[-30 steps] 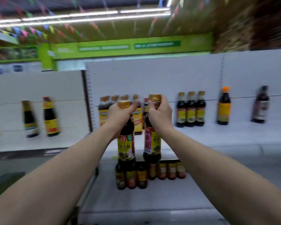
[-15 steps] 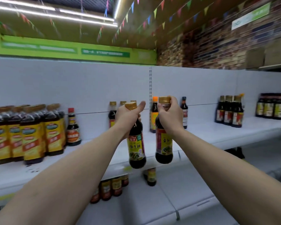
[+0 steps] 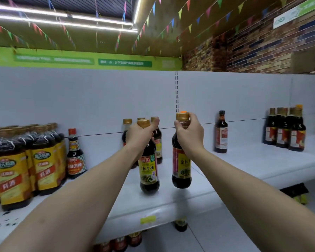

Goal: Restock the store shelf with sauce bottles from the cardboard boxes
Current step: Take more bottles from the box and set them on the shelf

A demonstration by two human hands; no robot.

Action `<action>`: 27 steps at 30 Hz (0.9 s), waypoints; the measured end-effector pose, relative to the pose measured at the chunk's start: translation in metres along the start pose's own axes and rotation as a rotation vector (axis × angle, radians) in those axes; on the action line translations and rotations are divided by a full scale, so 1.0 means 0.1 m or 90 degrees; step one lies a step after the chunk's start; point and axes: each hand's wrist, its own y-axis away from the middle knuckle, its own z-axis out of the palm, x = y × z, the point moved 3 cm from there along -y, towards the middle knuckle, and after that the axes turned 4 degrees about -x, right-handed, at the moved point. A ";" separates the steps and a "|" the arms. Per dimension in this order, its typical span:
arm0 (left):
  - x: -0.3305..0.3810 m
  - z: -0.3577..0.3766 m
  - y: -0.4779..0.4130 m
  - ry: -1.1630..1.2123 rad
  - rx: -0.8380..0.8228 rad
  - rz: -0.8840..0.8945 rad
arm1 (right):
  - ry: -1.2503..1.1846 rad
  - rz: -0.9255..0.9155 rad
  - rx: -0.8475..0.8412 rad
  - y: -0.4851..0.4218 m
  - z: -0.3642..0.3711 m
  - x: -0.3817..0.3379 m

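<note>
both hands are wrapped around the necks of sauce bottles, one each. the left hand (image 3: pixel 140 135) grips the left bottle (image 3: pixel 149 171) just under its gold cap, thumb sticking up beside the cap. the right hand (image 3: pixel 189 135) holds the right bottle (image 3: pixel 181 170) the same way, fingers curled round the neck below the cap. both bottles are upright, dark sauce, yellow labels, side by side with a small gap between them. they're over the front part of the white shelf (image 3: pixel 244 164). the right one looks like it's hanging just above the shelf with a shadow under it. can't tell if the left one is actually touching down.

right behind the left hand there's a small bunch of gold-capped bottles (image 3: pixel 157 142) standing near the back of the shelf. an orange cap (image 3: pixel 183 112) peeks out above the right bottle's cap. off to the right a single bottle (image 3: pixel 221 132) stands by itself, and further right a tight cluster of dark bottles (image 3: pixel 284 130).

on the left side there's a pack of big jugs with yellow labels (image 3: pixel 44 160), and beside them a red-capped bottle (image 3: pixel 75 157). a yellow price tag (image 3: pixel 148 219) sits on the shelf's front edge, and a few more bottles (image 3: pixel 135 239) show on the shelf below. above it all there's a green banner (image 3: pixel 80 60), a brick wall (image 3: pixel 262 48) on the right and coloured flags (image 3: pixel 171 15) strung across the ceiling.
</note>
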 end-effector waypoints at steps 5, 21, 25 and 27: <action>-0.36 -0.35 -0.41 -0.035 0.064 -0.025 | -0.012 0.017 -0.036 -0.18 0.67 0.24; -0.65 -0.32 -1.03 -0.218 0.184 0.000 | -0.022 -0.171 -0.131 -0.65 1.66 0.74; -0.76 -0.30 -1.03 -0.181 0.161 0.039 | -0.018 -0.209 -0.115 -0.71 1.76 0.82; -0.82 -0.29 -1.01 -0.178 0.160 0.075 | -0.024 -0.218 -0.110 -0.74 1.80 0.86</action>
